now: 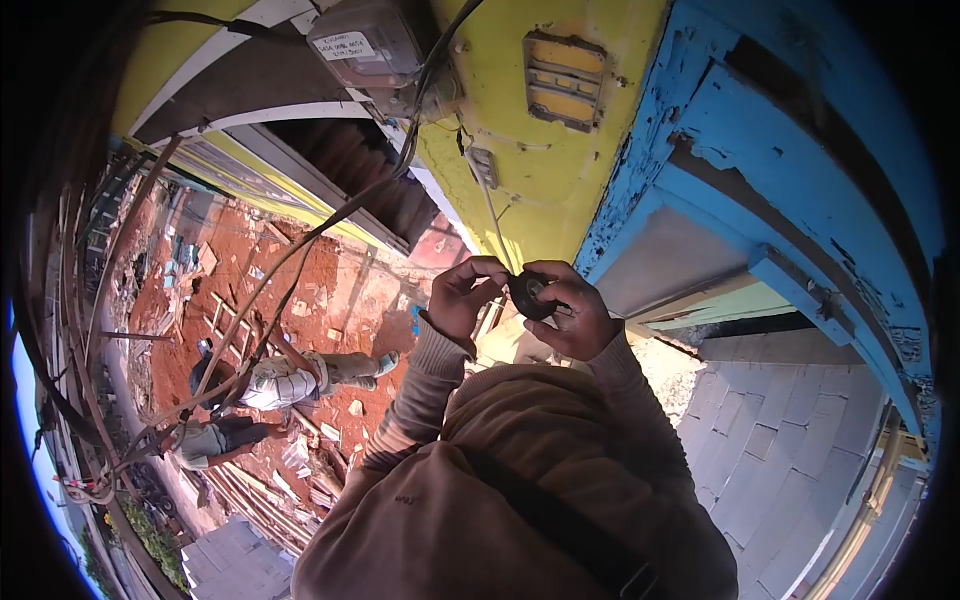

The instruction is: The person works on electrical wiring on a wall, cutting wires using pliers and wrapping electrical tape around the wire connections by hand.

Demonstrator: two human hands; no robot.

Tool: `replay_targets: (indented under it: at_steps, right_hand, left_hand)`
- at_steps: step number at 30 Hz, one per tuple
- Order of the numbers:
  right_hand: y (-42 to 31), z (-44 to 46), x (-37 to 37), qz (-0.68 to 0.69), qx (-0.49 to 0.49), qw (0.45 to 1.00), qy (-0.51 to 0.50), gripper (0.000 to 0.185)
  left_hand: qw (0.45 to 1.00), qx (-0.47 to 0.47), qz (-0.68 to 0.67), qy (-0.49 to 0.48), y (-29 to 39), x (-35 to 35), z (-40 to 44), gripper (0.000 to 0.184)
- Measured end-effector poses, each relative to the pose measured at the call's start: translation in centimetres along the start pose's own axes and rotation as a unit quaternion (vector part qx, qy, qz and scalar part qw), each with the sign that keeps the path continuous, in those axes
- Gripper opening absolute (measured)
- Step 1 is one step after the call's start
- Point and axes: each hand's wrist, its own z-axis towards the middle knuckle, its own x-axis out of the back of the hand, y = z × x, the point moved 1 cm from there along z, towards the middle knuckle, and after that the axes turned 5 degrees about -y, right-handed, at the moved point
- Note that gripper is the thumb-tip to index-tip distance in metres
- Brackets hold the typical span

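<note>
A small roll of black electrical tape (523,296) is in front of my chest, in the middle of the head view. My right hand (575,315) grips it from the right, thumb and fingers closed around its side. From the left, my left hand (462,300) pinches at the roll's upper left edge with thumb and forefinger. Whether a loose end of tape lies between those fingertips is too small to tell. Just beyond both hands, a thin pale cable (488,205) runs down the yellow wall (500,90).
An electric meter box (370,45) with dark cables (350,205) hangs at upper left. Blue peeling boards (770,130) stand close on the right, above grey blocks (770,430). Two people (285,383) (205,442) are on the red earth below, among poles and debris.
</note>
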Motion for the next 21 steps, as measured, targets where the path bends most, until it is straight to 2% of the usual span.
replay_targets:
  at_steps: [1,3,10,12,16,19,21]
  right_hand:
    - [0.0,-0.2,0.1,0.000,-0.002,1.000,0.005,0.031]
    - [-0.1,-0.4,0.1,0.085,-0.029,0.996,-0.004,0.024]
    - [-1.6,0.4,0.6,0.079,-0.101,0.992,0.006,0.027]
    - [-1.6,0.6,0.5,-0.030,-0.049,0.998,0.024,0.031]
    - [-2.2,0.8,1.0,-0.039,-0.045,0.998,0.027,0.034]
    - [-2.3,1.0,1.4,-0.103,0.000,0.994,0.042,0.034]
    - [-2.2,1.1,1.7,-0.108,0.024,0.993,0.028,0.035]
  left_hand:
    - [1.000,0.003,0.002,-0.004,0.1,-0.1,0.1,0.010]
    - [1.000,0.025,-0.005,0.003,0.3,-0.1,0.2,0.010]
    - [0.999,-0.006,-0.045,-0.007,1.1,-1.0,0.3,0.014]
    - [0.999,-0.015,-0.035,0.003,1.8,-1.0,0.5,0.016]
    - [1.000,0.004,-0.009,-0.004,3.1,-1.3,0.5,0.016]
    - [0.999,0.023,0.028,0.010,3.5,-1.7,0.6,0.016]
    - [0.998,-0.011,0.059,-0.001,3.3,-1.7,1.1,0.016]
